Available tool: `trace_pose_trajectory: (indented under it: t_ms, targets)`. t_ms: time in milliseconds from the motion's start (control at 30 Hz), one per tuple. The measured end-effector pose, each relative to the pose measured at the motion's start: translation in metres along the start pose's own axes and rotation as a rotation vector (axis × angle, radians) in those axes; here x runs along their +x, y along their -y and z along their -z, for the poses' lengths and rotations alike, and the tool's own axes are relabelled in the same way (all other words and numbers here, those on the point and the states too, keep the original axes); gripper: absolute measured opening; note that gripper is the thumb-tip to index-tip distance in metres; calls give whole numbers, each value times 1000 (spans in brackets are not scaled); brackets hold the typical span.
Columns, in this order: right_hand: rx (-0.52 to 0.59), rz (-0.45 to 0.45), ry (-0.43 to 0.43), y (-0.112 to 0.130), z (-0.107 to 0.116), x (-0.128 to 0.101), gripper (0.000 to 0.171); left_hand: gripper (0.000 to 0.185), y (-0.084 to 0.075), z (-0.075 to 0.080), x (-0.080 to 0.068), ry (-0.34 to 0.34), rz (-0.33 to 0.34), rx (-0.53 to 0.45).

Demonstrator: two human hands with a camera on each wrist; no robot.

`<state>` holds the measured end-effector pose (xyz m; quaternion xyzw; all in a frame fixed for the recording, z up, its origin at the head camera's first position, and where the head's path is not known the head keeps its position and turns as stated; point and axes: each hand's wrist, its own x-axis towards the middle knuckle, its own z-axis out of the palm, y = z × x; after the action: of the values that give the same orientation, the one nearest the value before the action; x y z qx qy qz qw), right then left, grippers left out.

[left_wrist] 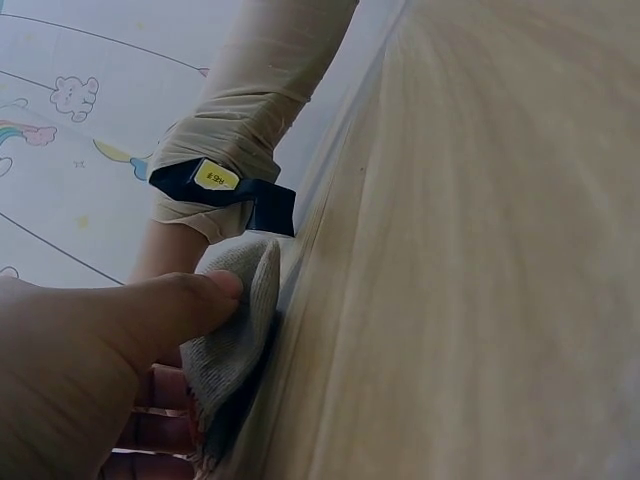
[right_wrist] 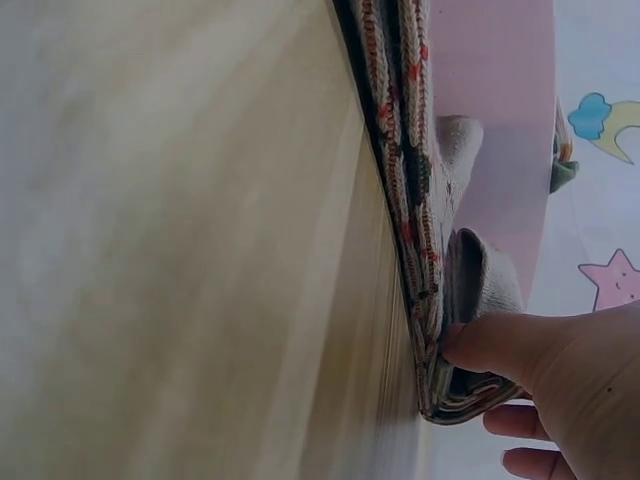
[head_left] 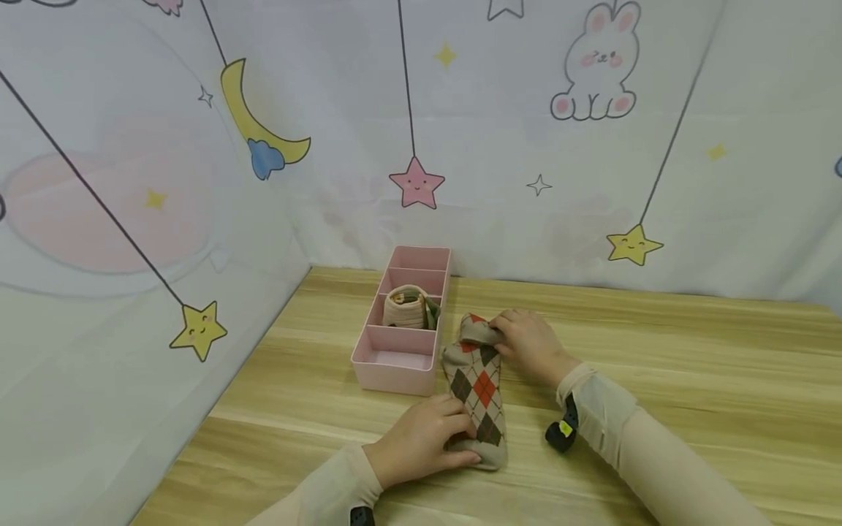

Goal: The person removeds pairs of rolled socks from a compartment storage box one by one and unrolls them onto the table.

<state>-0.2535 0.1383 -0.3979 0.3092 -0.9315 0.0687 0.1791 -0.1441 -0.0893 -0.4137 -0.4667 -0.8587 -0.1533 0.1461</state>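
An argyle sock (head_left: 483, 387) in beige, brown and red lies lengthwise on the table, right beside a pink divided box (head_left: 395, 378). At its far end, my right hand (head_left: 529, 347) pinches a turned-over part, thumb tucked into the fold. Stacked knit layers of the sock (right_wrist: 415, 200) show edge-on in the right wrist view. My left hand (head_left: 424, 438) holds the near end, its thumb at the bottom edge and its fingers over the left side. In the left wrist view the grey-beige end of the sock (left_wrist: 230, 350) rises between thumb and fingers.
A rolled beige-and-green knit bundle (head_left: 406, 308) sits in one compartment of the box; the nearest compartment holds nothing. The wood-grain table (head_left: 658, 351) meets a white cartoon-printed cloth (head_left: 513, 219) at the back and left. Each wrist wears a black camera strap (head_left: 563, 431).
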Motion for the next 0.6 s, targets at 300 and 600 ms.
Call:
trace_pose_trajectory:
  t_ms: [300, 600]
  targets:
    - [-44, 21, 7, -4, 2, 3, 33, 23, 0, 1, 2, -1, -7, -4]
    - [-59, 27, -30, -7, 2, 5, 37, 23, 0, 0, 1, 7, 5, -1]
